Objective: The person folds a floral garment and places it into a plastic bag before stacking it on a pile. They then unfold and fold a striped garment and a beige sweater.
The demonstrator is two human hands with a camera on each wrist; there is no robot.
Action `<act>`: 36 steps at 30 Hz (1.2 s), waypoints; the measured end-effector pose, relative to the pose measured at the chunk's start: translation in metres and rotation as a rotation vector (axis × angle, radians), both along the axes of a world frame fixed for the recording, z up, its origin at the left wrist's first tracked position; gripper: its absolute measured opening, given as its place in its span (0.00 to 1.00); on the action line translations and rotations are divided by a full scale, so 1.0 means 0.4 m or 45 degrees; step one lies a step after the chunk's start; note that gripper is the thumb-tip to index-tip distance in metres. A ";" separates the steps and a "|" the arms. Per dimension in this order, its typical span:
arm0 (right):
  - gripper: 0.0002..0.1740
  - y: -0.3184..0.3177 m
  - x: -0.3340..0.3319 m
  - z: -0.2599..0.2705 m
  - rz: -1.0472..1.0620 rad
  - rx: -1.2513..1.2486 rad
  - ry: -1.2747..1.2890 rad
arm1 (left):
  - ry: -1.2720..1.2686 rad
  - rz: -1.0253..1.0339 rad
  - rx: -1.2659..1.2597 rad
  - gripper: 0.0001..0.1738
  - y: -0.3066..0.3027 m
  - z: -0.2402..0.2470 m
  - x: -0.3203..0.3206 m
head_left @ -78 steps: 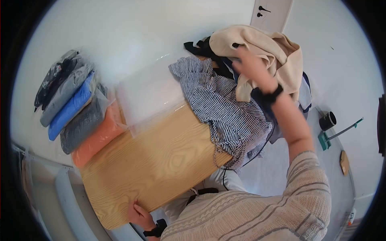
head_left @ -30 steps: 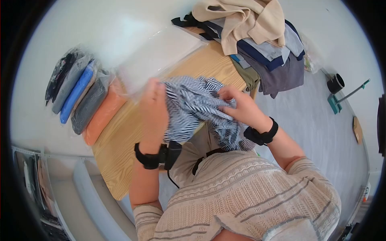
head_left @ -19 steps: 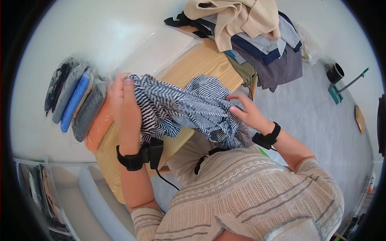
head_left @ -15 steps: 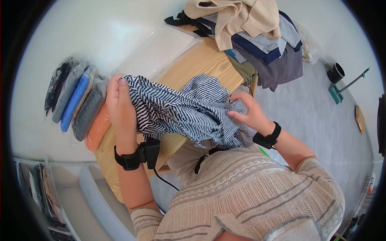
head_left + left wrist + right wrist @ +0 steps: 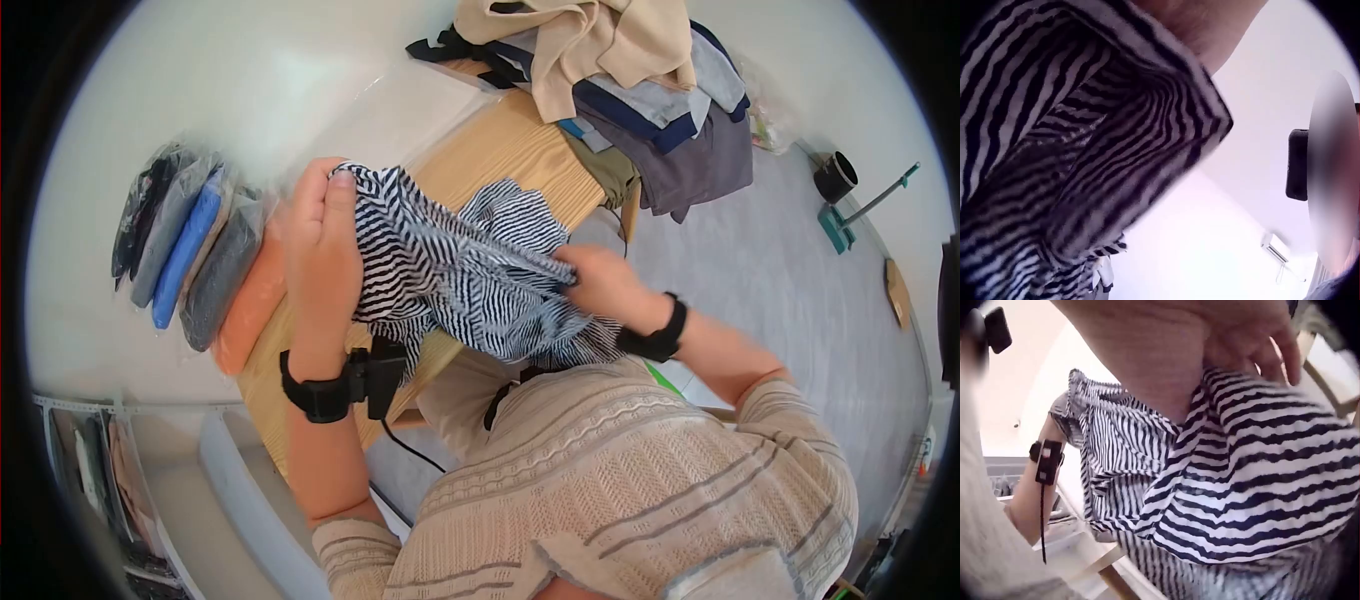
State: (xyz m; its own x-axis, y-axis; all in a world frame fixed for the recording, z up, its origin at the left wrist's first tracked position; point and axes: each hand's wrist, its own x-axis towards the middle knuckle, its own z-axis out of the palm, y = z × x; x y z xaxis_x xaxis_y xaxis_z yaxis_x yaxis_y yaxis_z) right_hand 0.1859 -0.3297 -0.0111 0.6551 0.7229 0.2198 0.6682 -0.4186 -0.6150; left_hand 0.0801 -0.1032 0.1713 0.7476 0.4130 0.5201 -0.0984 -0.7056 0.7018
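Observation:
A black-and-white striped garment is stretched between my two hands over the table's front edge, its lower part hanging at my lap. My left hand grips its upper left edge, thumb on top of the cloth. At the garment's right side, my right hand pinches a fold between thumb and fingers. Seen from the left wrist, the striped cloth hangs in an open fold that hides most of the fingers. In the right wrist view, the gathered cloth runs up into my right hand.
Several bagged folded clothes lie in a row at the table's left end. Clear plastic bags lie along the back of the wooden table. A clothes heap with a beige garment on top covers the far right end.
Earlier my right hand reached to the heap while the garment lay on the table. Both hands then took it and spread it; the right fingers have since closed on a fold.

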 end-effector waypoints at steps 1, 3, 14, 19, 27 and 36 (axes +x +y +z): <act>0.21 -0.045 0.028 0.039 -0.040 -0.037 0.141 | 0.029 -0.013 0.113 0.13 0.006 0.007 0.002; 0.17 -0.175 0.152 0.054 -0.134 -0.069 0.147 | 0.047 -0.033 0.209 0.13 0.019 0.010 0.009; 0.19 -0.568 0.190 0.508 -0.708 0.743 -0.133 | -0.120 -0.299 0.212 0.14 -0.056 0.005 0.239; 0.14 -0.630 0.154 0.511 -0.663 0.776 0.241 | -0.149 -0.395 0.188 0.15 -0.088 -0.047 0.297; 0.09 -0.539 0.131 0.473 -0.607 0.341 0.293 | 0.033 -0.581 -0.983 0.14 -0.142 -0.090 0.315; 0.12 -0.505 0.154 0.423 -0.387 0.029 0.263 | 0.302 -0.647 -0.325 0.21 -0.202 -0.045 0.277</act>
